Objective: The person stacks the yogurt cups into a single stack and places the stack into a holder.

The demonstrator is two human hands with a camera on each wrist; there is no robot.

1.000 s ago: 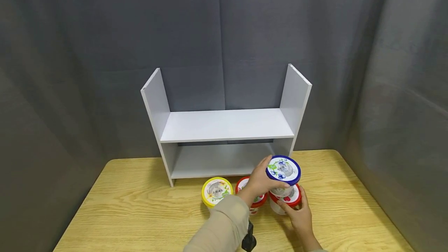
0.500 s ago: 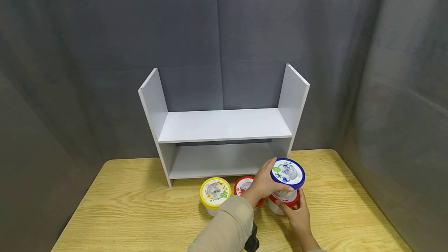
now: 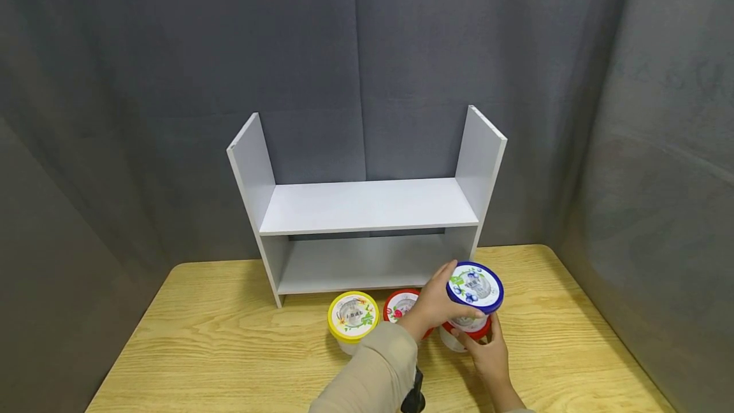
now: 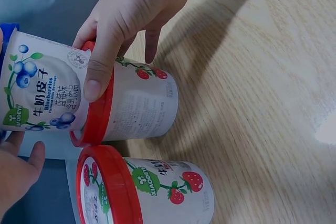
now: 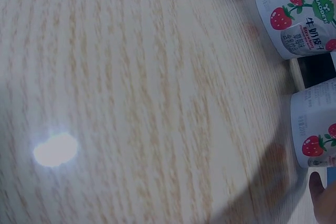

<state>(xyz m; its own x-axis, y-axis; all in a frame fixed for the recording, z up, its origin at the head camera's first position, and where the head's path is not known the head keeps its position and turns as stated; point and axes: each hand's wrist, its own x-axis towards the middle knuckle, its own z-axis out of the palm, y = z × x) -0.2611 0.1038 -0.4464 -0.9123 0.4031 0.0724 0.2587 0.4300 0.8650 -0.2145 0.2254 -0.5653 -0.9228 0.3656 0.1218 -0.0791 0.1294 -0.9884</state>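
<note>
A blue-lidded blueberry milk tub (image 3: 474, 287) stands on a red-lidded strawberry tub (image 4: 144, 100), its base against the red lid in the left wrist view. My left hand (image 3: 436, 303) holds the blueberry tub around its upper part, thumb on the near side. From the right, my right hand (image 3: 490, 359) grips the lower tub, with its thumb (image 4: 100, 72) lying across the joint of the two tubs. Beside this stack is another red-lidded strawberry tub (image 4: 168, 187), partly behind my left wrist in the head view. A yellow-lidded tub (image 3: 352, 317) stands left of it.
Behind the tubs, a white two-tier shelf (image 3: 369, 206) with tall side panels stands on the wooden table (image 3: 229, 349). Grey curtains (image 3: 309, 50) hang behind and at both sides. A black device (image 3: 414, 394) is at my left wrist.
My left hand and the blueberry tub have moved slightly right and down over the lower red-lidded tub. My right hand has stayed nearly in place on that tub.
</note>
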